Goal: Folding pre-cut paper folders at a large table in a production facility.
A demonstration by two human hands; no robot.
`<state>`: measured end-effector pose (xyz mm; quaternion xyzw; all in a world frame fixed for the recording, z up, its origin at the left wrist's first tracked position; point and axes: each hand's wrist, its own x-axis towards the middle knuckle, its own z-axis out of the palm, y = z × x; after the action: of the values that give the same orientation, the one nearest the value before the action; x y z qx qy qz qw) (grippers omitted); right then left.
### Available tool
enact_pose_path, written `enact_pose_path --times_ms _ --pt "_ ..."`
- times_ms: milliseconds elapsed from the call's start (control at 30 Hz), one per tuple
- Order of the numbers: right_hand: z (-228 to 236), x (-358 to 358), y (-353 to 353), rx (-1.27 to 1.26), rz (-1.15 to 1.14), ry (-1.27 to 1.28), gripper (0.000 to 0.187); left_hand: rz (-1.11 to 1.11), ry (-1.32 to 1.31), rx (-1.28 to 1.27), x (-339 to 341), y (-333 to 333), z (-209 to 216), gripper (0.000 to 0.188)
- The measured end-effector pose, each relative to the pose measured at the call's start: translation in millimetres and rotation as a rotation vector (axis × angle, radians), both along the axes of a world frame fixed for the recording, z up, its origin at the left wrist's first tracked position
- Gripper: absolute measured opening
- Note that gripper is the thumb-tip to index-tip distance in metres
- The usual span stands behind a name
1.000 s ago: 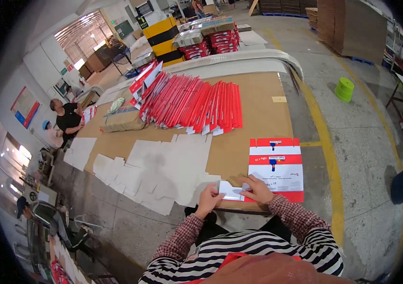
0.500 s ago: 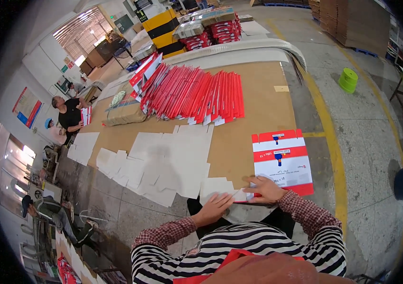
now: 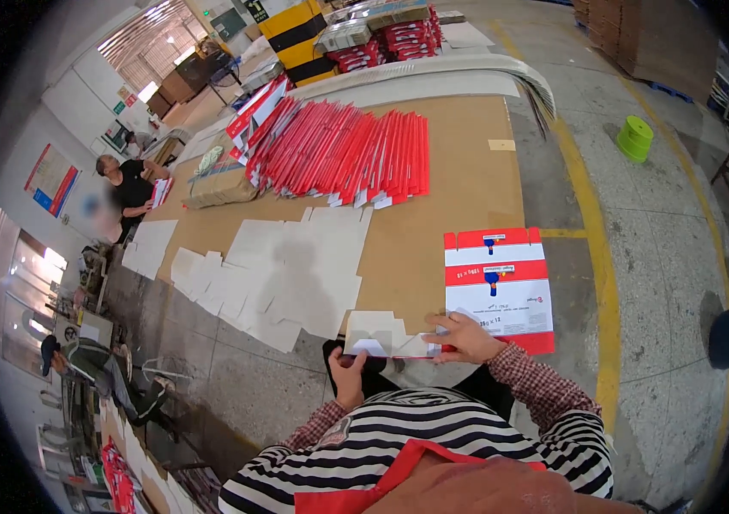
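Gripping the near left corner of a flat white carton blank (image 3: 386, 337) with the left hand (image 3: 350, 374), fingers closed on its edge; pressing down on its right end with the open, flat right hand (image 3: 465, 337). Lying at the near edge of the brown worktable (image 3: 459, 184), just beside a red-and-white printed carton stack (image 3: 497, 278). Fanning out beyond: white blanks (image 3: 287, 261), then rows of red folded cartons (image 3: 343, 154).

This place is a packaging workshop or small factory hall. A long brown cardboard-covered work table (image 3: 459, 197) carries a fanned row of flat red-and-white folded cartons (image 3: 339, 154) and white die-cut cardboard sheets (image 3: 287, 265). The grey concrete floor (image 3: 664, 248) has a yellow painted line (image 3: 591, 248), and stacked brown cardboard pallets (image 3: 639, 34) stand behind.
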<state>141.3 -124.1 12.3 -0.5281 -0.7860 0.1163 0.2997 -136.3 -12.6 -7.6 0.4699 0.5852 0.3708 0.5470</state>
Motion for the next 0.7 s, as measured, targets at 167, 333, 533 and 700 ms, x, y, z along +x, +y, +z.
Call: enact_pose_path --times_ms 167,333,533,700 --pt "-1.0 -2.0 -4.2 0.014 -0.027 0.026 0.048 -0.145 -0.404 -0.305 13.6 7.2 3.2 0.023" --pt "-5.4 -6.4 -6.2 -0.001 -0.023 0.081 0.047 -0.328 -0.105 0.448 46.9 -13.3 20.4 0.028" --pt "4.3 3.6 -21.0 -0.059 -0.049 -0.052 0.055 -1.348 0.606 1.247 112.3 24.1 22.1 0.107" --pt "26.4 17.3 -40.8 -0.029 -0.488 -0.095 0.081 -1.302 0.412 1.174 135.9 41.5 25.0 0.108"
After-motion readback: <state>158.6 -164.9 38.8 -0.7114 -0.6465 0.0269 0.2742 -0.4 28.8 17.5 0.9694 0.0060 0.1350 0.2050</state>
